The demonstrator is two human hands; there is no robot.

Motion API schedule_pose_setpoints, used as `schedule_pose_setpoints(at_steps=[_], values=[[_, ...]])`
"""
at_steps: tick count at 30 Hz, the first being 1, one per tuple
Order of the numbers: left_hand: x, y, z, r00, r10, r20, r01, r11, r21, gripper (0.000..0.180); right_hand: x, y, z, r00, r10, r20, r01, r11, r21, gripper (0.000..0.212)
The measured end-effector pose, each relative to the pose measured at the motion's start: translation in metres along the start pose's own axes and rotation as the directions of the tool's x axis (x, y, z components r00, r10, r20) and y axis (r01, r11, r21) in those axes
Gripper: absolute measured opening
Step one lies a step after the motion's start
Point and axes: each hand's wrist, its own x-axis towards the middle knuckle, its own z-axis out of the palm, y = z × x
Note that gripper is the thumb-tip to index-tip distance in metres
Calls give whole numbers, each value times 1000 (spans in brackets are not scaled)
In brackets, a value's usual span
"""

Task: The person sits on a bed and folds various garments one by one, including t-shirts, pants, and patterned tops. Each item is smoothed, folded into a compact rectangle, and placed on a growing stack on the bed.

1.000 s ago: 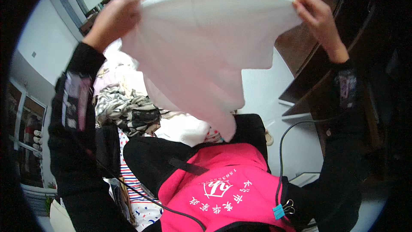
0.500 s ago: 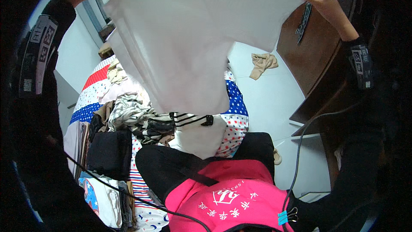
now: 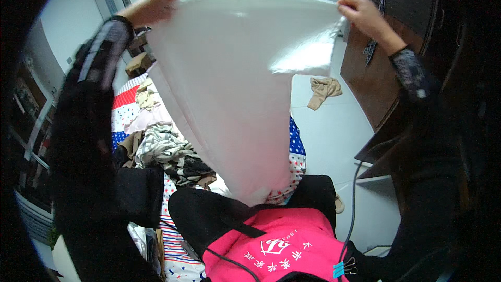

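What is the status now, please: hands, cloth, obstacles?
Left hand and right hand grip white cloth by top corners. Cloth hangs spread over bed. Nothing in the way.

white garment (image 3: 235,89): smooth matt cloth (thin-looking) | wardrobe (image 3: 373,81): dark wood, slight sheen

left hand (image 3: 154,8) back in view gripping the white cloth (image 3: 235,89) corner | cloth swung more centre, hanging lower | right hand (image 3: 365,15) pinching further left
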Motion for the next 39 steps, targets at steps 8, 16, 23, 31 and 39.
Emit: schedule_pose_setpoints(at_steps=[8, 16, 23, 31, 39], values=[[34, -15, -10, 916, 2, -401, 331, 560, 759, 10, 74, -12, 52, 937, 234, -259, -234, 972, 32, 27], [-115, 28, -31, 785, 298, -543, 26, 860, 510, 26, 61, -39, 47, 966, 96, -240, 63, 812, 580, 29], [-322, 209, 166, 995, -103, -10, 98, 970, -224, 5, -155, -90, 145, 912, 81, 403, -293, 817, 498, 18], [-387, 278, 248, 951, -263, 164, 300, 912, -280, 15, -170, -111, 273, 666, -278, 692, -195, 831, 521, 17], [-395, 282, 247, 944, -262, 202, 310, 912, -268, 19, -75, -233, 385, 903, -338, 265, 63, 716, 695, 24]])
